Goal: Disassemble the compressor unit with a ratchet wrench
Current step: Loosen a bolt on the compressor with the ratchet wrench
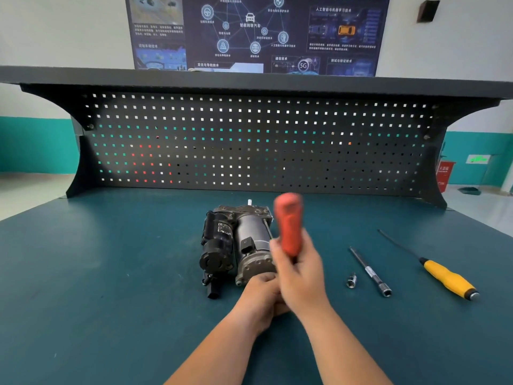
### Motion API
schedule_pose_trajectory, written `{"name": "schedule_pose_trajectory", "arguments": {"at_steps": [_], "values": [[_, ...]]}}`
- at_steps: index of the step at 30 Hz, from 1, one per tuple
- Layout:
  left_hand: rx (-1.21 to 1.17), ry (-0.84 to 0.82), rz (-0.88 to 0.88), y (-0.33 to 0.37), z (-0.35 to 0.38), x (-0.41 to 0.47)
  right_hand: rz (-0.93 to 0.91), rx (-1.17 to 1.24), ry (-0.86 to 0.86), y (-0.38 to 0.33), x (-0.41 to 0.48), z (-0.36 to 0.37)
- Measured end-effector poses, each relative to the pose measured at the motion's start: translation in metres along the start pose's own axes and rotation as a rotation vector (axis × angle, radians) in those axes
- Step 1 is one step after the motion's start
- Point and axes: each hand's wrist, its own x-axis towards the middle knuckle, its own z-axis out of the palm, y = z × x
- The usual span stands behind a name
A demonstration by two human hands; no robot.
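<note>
Head view: right hand clenches red wrench at compressor

Right fingers wrap the blurred red handle, which points up at centre frame. Just below, the left hand curls at the compressor's near end; what it grips is hidden. The compressor lies mid-frame on the green bench. At right lie a socket, an extension bar and a yellow-handled screwdriver.

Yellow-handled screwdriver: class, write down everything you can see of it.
The screwdriver has a long, thin dark shaft and a thick yellow handle, plastic by its look, with a black collar and a dark end cap. It lies flat on the teal bench top, far right, tip pointing away and left. Nothing else touches it.
</note>
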Motion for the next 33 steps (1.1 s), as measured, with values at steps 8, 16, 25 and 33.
{"name": "schedule_pose_trajectory", "arguments": {"at_steps": [8, 16, 25, 33], "values": [[0.038, 0.048, 0.047, -0.003, -0.001, 0.002, 0.052, 0.072, 0.066, -0.003, 0.001, 0.003], [-0.009, 0.085, -0.063, -0.002, 0.001, 0.008, 0.772, 0.793, 0.811, 0.013, 0.023, -0.031], [-0.017, 0.018, -0.074, -0.002, -0.002, 0.003, 0.138, 0.072, 0.077, 0.001, 0.006, -0.006], [-0.025, 0.022, -0.016, -0.001, 0.000, 0.002, 0.079, 0.053, -0.007, 0.000, 0.004, -0.001]]}}
